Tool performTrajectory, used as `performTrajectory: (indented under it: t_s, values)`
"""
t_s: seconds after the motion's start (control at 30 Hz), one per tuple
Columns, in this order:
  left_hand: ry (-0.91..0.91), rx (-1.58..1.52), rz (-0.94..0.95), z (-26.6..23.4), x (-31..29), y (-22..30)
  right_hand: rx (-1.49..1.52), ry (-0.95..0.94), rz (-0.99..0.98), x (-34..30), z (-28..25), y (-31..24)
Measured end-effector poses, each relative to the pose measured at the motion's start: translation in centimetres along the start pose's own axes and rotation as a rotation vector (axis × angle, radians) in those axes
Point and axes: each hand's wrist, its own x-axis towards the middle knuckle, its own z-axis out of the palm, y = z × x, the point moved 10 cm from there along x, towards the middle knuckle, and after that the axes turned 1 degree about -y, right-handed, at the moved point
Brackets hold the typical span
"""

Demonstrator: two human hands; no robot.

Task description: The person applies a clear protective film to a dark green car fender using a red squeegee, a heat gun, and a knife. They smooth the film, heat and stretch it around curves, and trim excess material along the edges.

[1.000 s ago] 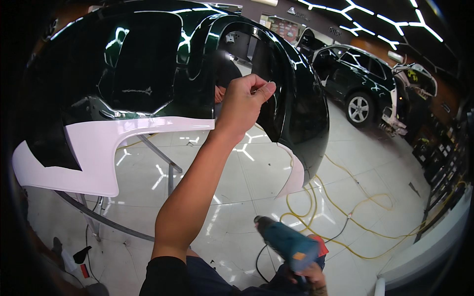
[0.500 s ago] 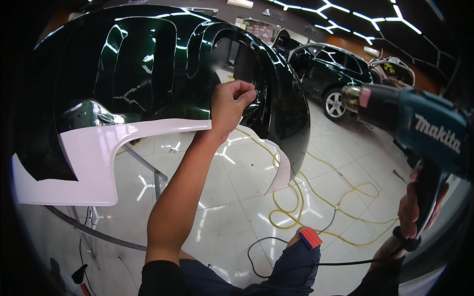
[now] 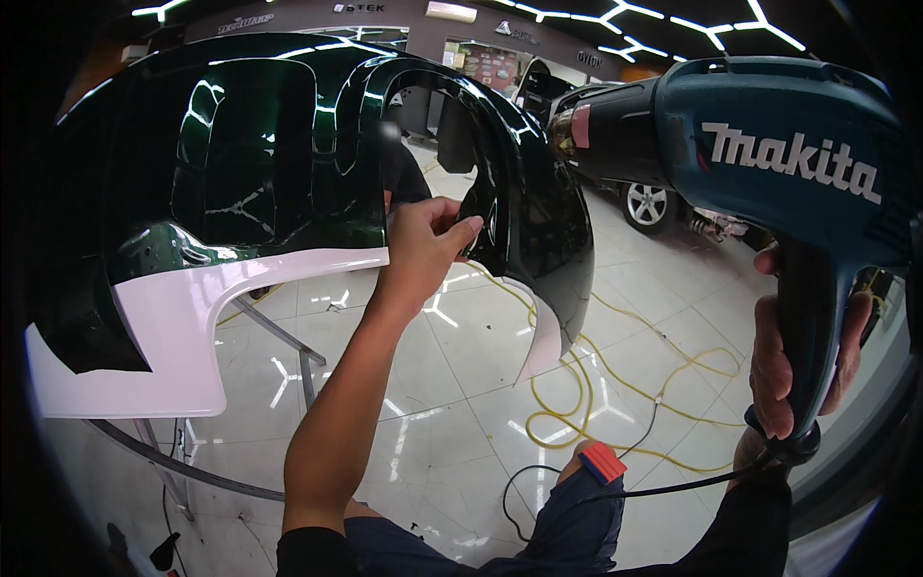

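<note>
A car bumper (image 3: 178, 356), pale pinkish white where bare, stands in front of me at the left. Glossy dark green film (image 3: 144, 183) covers most of it, and the pale lower edge is uncovered. My left hand (image 3: 423, 245) is closed in a pinch on the film's edge at the bumper's opening; the pinched bit is mostly hidden by the fingers. In my right hand (image 3: 774, 370) is a teal and black heat gun (image 3: 769, 125), gripped by its handle. Its nozzle points left, toward the bumper's rounded right end.
A red and blue squeegee (image 3: 603, 463) rests on my knee. Yellow hose (image 3: 558, 438) loops across the tiled floor, and the gun's black cord (image 3: 663, 490) hangs over my leg. Metal stand legs (image 3: 279, 332) are under the bumper. Behind it, a person in dark clothing (image 3: 406, 173) partly shows; a dark car (image 3: 620, 178) stands beyond.
The heat gun has come up and left, nearer the bumper, and looks larger. My left hand sits lower and slightly left, still pinching the film. The view has shifted a little.
</note>
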Motion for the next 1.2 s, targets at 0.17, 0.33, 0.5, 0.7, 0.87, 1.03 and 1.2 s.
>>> performTrajectory:
  t_s: [0.17, 0.33, 0.5, 0.7, 0.87, 1.03, 1.2]
  values:
    - [-0.037, -0.101, -0.011, 0.6, -0.5, -0.8, -0.084, 0.073, 0.051, -0.6, 0.1, -0.1]
    - [-0.044, -0.163, -0.021, 0.1, -0.8, -1.3, -0.108, 0.084, 0.071, -0.5, -0.4, 0.7]
    - [-0.052, -0.202, -0.037, 0.3, -0.9, -1.5, -0.235, 0.040, 0.046, 1.4, 0.2, 0.3]
    - [-0.055, -0.227, -0.024, 0.0, -0.8, -2.0, -0.147, 0.110, -0.150, 3.7, 0.7, 0.3]
    - [-0.062, -0.217, -0.024, 0.1, -0.8, -2.0, -0.168, 0.091, -0.129, 4.5, 0.4, 0.6]
    - [-0.081, -0.215, -0.008, 0.3, -0.5, -2.0, -0.152, 0.066, -0.075, 4.4, 0.0, 0.9]
    - [-0.093, -0.246, -0.007, 0.2, -0.5, -2.3, -0.187, 0.054, -0.076, 3.8, -0.1, 1.1]
